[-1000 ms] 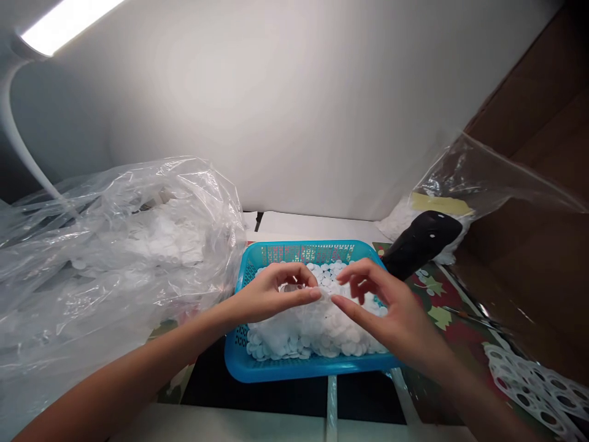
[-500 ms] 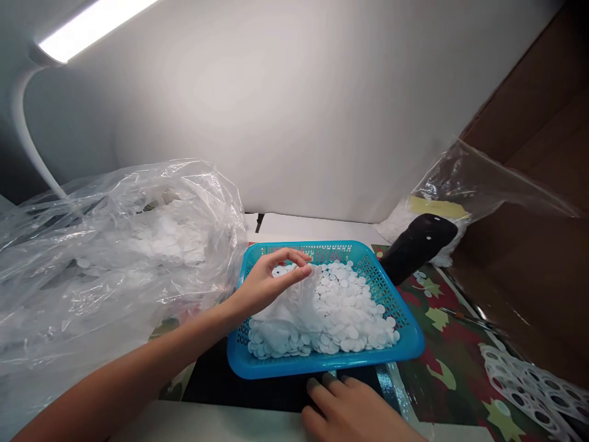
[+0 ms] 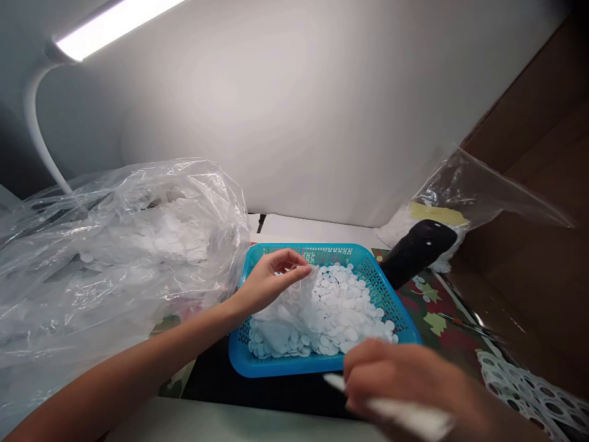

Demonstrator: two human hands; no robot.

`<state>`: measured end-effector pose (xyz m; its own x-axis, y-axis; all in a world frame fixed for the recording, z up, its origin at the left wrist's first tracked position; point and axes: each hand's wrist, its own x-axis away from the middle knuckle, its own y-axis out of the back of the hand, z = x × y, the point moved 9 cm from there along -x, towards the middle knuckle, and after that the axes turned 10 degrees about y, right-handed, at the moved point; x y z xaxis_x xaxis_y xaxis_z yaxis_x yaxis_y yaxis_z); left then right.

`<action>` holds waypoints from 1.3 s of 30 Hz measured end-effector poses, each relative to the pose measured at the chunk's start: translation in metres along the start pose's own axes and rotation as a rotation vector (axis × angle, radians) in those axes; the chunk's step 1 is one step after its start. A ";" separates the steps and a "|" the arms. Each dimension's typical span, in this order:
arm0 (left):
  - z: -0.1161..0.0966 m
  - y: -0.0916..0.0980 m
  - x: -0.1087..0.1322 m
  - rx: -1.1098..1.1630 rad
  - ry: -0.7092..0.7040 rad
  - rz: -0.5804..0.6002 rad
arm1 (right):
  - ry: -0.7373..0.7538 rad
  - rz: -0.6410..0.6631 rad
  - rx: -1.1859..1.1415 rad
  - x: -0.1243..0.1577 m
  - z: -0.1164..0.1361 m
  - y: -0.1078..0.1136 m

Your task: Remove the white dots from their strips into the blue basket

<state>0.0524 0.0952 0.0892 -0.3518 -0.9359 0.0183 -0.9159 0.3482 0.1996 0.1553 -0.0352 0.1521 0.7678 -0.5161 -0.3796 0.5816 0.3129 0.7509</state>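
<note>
A blue plastic basket point(image 3: 264, 367) holds a heap of small round white discs point(image 3: 343, 307). Over the heap's left part, my left hand point(image 3: 271, 282) pinches a thin clear plastic bag point(image 3: 297, 304) between thumb and fingers. The bag hangs down onto the discs, and some discs show through it. My right hand point(image 3: 396, 374), smeared by motion, is closed around a long white object point(image 3: 411, 417) in front of the basket's right corner. One narrow end of that object pokes out to the left; its kind is too blurred to tell.
On the left lies a large clear plastic sack point(image 3: 115, 258) with white pieces inside. A black object point(image 3: 418, 248) stands behind the basket's right side, before another clear bag point(image 3: 453, 178). White sheets with round holes point(image 3: 529, 380) lie at right. A lamp point(image 3: 115, 27) shines above.
My right hand has risen from the dark surface in front of the basket, moved right, and now holds a long white object. My left hand keeps its pinch on the plastic bag.
</note>
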 end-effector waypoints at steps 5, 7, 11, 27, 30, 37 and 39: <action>-0.005 0.002 0.002 -0.050 -0.019 -0.018 | -0.129 -0.775 0.110 0.023 -0.030 0.074; -0.004 0.002 0.001 -0.053 -0.011 -0.018 | -0.159 -0.816 0.088 0.023 -0.041 0.074; 0.001 0.000 0.000 -0.002 0.008 0.003 | -0.182 -0.707 0.054 0.014 -0.052 0.061; -0.008 -0.003 0.004 -0.055 -0.066 0.002 | -0.125 -0.646 0.154 0.016 -0.057 0.049; -0.011 -0.004 0.005 -0.097 -0.099 -0.008 | -0.140 -0.624 0.189 0.016 -0.056 0.048; -0.014 -0.008 0.010 -0.232 -0.189 -0.003 | -0.201 -0.485 0.317 0.012 -0.056 0.041; -0.014 -0.010 0.012 -0.280 -0.199 0.004 | -0.211 -0.449 0.312 0.010 -0.058 0.037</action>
<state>0.0604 0.0801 0.1010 -0.4111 -0.8963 -0.1661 -0.8357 0.2978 0.4614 0.1999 0.0173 0.1453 0.3760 -0.7014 -0.6055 0.7061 -0.2062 0.6774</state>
